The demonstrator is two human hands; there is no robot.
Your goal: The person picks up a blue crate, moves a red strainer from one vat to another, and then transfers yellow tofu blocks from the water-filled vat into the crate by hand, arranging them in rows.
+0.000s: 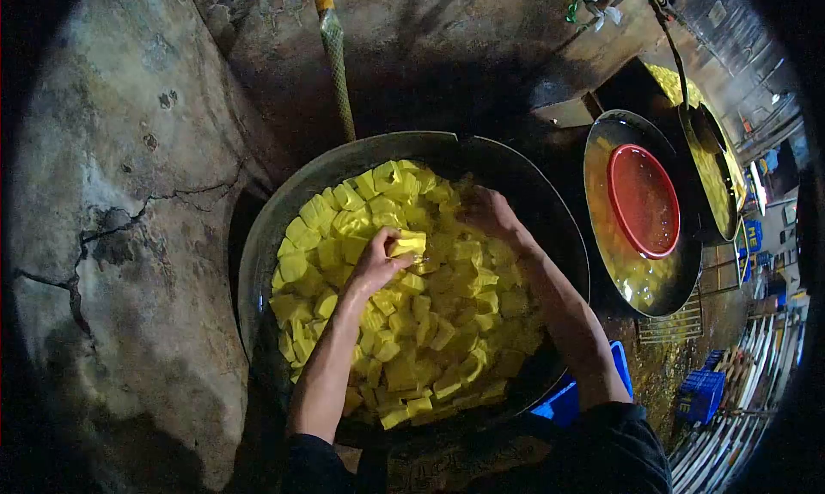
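A wide dark round vat (302, 178) stands before me, filled with cloudy yellow liquid and many soft-looking yellow blocks (320, 212), tofu-like in shape. Over the middle of it, my left hand (375, 262) is closed with thumb and fingers around one wet yellow block (407, 247), just above the others. My right hand (486, 210) reaches to the far right part of the vat, at the liquid's surface. Its fingers lie in shadow and partly in the liquid, so whether they grip anything is hidden. Blocks at the left are piled closely; those at the right are mostly submerged.
A cracked concrete wall (155, 150) rises at my left. A ribbed hose (336, 73) hangs behind the vat. To the right stands another large pan (601, 210) with a red basin (675, 204) in it. Blue crates (701, 396) lie farther right; something blue (557, 401) sits by my right arm.
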